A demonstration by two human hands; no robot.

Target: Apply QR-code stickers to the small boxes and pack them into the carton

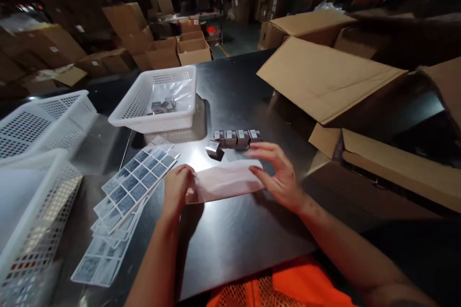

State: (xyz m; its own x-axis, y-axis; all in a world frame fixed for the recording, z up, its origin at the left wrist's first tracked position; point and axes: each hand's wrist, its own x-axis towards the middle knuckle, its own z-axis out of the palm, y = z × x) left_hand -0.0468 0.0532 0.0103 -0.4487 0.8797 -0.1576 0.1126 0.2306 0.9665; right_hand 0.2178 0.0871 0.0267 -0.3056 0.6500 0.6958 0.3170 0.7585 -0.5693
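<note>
The left hand (180, 184) pinches one end of the pale strip (223, 182), between both hands; the right hand (279, 177), fingers spread, thumbs its other end. Straightening seems in hand; the next move calls for steady holding.

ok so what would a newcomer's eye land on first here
Probably the pale sheet at the centre, its left end in the left hand and the right hand at its other end. Just beyond it, four small boxes stand in a row, a fifth box askew in front. Left of the hands, printed label sheets lie fanned across the metal table.
</note>
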